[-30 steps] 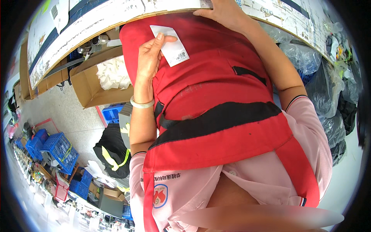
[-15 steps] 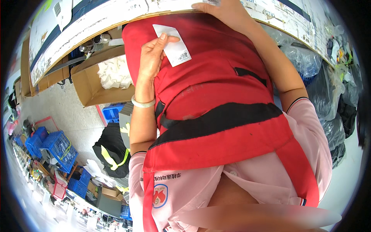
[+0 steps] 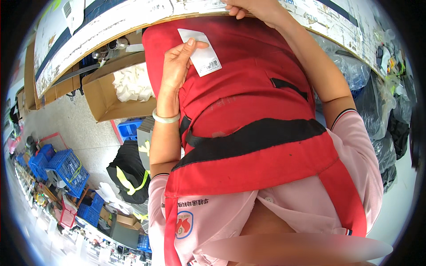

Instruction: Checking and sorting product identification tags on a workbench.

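My left hand (image 3: 176, 62) is closed on a white barcode label (image 3: 205, 55), pinched between thumb and forefinger. The label hangs in front of my red apron (image 3: 248, 62), its barcode at the lower end. At the table's near edge, my right hand (image 3: 254, 9) has its fingers curled down and drawn together. The top of the picture cuts off part of that hand, and whatever it may hold cannot be made out. Close to its fingertips, white labels or papers (image 3: 199, 4) lie on the white, worn tabletop (image 3: 120, 22).
Left of my lap, an open cardboard box (image 3: 100, 95) holds white crumpled pieces (image 3: 133, 83). Blue crates (image 3: 69, 170) stand on the floor farther left, with a black bundle with yellow-green straps (image 3: 128, 173) nearer me. Clear plastic bags (image 3: 375, 106) pile up on the right.
My right hand has gone from stretched fingers on the tabletop to curled fingers at its edge. The left hand and its label have barely shifted.
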{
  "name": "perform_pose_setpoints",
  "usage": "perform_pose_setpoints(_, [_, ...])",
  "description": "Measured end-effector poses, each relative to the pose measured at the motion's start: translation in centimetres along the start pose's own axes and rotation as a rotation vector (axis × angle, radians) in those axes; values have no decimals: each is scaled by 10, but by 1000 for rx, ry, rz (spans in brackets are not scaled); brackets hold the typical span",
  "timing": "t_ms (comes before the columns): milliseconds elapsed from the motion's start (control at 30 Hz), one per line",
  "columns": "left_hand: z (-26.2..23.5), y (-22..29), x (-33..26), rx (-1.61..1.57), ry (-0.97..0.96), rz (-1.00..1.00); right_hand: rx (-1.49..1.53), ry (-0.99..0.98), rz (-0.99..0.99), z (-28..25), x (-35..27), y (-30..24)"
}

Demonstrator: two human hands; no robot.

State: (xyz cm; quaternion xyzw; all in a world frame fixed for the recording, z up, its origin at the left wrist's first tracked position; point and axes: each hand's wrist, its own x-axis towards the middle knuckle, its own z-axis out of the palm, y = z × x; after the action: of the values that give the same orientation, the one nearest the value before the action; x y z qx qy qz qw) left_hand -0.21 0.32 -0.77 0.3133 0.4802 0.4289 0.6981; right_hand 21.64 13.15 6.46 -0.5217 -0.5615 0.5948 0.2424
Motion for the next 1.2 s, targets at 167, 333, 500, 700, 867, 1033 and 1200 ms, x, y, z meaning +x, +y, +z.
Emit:
perform_pose_setpoints(167, [12, 8, -3, -112, -2, 0, 12, 0, 4, -1, 5, 9])
perform_pose_setpoints(333, [7, 6, -3, -103, -27, 3, 11, 11, -7, 2, 5, 9])
perform_pose_setpoints(500, [9, 7, -4, -124, -24, 5, -8, 14, -18, 2, 4, 8])
perform_pose_setpoints(700, [7, 5, -4, -114, -21, -2, -67, 40, -2, 6, 1, 3])
perform_pose_setpoints(867, [9, 7, -4, -138, -41, 4, -142, 30, -67, 7, 2, 5])
perform_pose_setpoints(1033, [9, 8, -4, -143, -25, -13, -186, 14, -75, 7, -1, -6])
perform_pose_setpoints(1200, [11, 5, 0, -153, -32, 6, 50, -35, -87, -9, -13, 5])
